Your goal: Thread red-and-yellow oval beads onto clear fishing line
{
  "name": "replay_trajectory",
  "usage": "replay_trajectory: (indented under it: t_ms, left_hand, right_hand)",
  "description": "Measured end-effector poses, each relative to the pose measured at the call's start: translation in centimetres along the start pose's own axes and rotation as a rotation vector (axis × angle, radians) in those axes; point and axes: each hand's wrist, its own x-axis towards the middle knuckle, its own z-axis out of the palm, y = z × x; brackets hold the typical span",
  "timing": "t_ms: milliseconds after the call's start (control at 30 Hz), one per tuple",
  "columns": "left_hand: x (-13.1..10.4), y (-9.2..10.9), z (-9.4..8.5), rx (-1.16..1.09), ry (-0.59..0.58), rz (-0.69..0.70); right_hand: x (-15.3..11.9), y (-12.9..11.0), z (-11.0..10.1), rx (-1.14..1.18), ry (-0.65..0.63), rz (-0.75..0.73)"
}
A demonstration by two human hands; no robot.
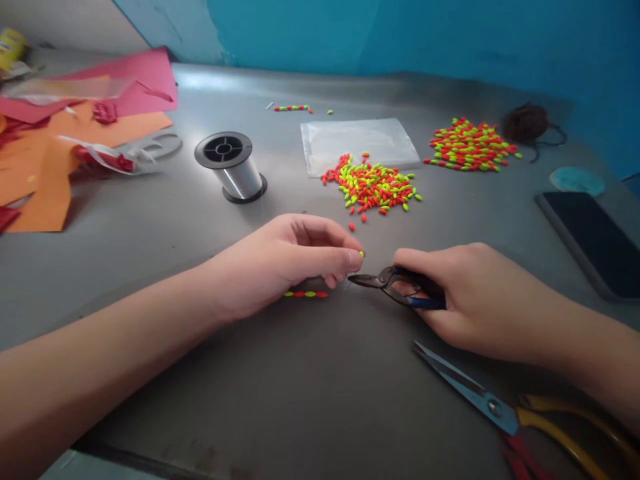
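Note:
Between the thumb and fingertips of my left hand [295, 260] is pinched a small yellow-green bead [363, 255]. My right hand [475, 300] is wrapped around blue-handled pliers [390, 283], whose jaw tips lie just below the left fingertips. A thin, faint line shows near the tips; what the jaws grip, if anything, is too small to tell. Beneath my left hand a short row of red and green beads [310, 294] lies on the grey table [280, 387]. Beyond the hands is a loose heap of red and green beads [375, 187].
Behind my left hand stands a spool of clear line [237, 167]. Scissors [493, 407] lie below my right wrist, with a phone [595, 240] at the right. Farther back are a plastic bag [390, 137], a second bead pile [470, 147] and dark yarn [526, 123]. Orange paper [47, 180] covers the left.

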Motion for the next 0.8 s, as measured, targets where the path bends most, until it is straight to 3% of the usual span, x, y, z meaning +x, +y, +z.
replay_trajectory:
  t_ms: [800]
  left_hand:
    - [-0.26, 0.66, 0.51, 0.183, -0.037, 0.053]
  right_hand:
    - [-0.01, -0.20, -0.21, -0.023, 0.001, -0.010]
